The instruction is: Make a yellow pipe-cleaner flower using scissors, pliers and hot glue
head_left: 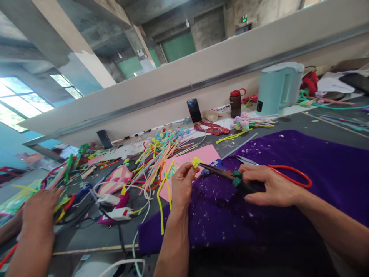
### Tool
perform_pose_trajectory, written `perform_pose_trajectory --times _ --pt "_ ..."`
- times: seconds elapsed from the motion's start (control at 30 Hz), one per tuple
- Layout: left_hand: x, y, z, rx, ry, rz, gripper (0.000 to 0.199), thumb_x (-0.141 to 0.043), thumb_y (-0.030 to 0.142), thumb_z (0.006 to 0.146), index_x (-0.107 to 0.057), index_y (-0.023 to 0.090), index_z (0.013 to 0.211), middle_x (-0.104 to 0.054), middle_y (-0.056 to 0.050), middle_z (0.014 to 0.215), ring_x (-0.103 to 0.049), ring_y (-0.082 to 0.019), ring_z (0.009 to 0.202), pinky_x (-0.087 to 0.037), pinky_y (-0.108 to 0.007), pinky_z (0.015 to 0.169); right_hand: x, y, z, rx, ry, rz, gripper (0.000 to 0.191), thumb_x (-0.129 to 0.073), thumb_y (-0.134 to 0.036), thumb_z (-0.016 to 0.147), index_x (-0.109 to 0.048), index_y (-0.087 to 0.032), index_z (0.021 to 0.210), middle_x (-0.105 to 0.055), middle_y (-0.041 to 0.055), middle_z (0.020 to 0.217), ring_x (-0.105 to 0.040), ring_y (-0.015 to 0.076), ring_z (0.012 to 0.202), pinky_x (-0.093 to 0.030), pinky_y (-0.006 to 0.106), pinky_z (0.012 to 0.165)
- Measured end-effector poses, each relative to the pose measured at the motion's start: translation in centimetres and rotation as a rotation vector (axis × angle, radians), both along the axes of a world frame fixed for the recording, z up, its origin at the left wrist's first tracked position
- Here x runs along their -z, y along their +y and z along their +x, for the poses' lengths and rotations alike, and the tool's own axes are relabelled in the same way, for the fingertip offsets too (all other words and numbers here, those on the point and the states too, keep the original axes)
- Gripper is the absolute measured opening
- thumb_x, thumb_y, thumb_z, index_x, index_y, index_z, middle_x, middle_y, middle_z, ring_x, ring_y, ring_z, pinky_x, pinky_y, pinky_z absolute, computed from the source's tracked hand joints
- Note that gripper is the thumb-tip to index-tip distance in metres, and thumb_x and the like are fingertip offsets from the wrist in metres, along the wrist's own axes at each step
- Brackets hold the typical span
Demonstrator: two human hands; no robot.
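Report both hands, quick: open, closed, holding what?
Left hand: closed, pinching the yellow piece.
Right hand: closed, holding the pliers.

Daylight is glaring white through windows (24, 104) beyond the left edge of the tabletop (72, 238), while the concrete ceiling (170, 27) is looking dim. Purple cloth (225, 227) is darkening into shadow along the near edge. Wide-angle distortion is stretching the margins, and a co-worker's hand (42, 207) near the left corner is looking soft.
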State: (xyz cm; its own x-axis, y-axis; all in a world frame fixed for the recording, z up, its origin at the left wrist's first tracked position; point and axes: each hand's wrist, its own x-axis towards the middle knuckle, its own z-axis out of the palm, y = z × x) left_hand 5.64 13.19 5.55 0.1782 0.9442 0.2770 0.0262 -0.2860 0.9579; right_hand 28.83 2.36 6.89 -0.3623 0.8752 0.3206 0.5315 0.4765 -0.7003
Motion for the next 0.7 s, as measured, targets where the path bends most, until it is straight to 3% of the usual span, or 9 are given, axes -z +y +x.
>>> perform_pose_trajectory --times 0.7 --pt "-0.13 -0.14 -0.11 -0.013 0.111 0.088 0.017 -0.061 0.032 0.074 -0.066 0.019 0.083 -0.064 -0.001 0.076 -0.058 -0.015 0.072 -0.044 -0.022 0.055 0.15 0.19 0.19 -0.041 -0.015 -0.041 0.028 -0.06 -0.026 0.074 -0.037 -0.017 0.063 -0.043 -0.0027 0.071 -0.04 0.0108 0.064 -0.031 0.024 0.058"
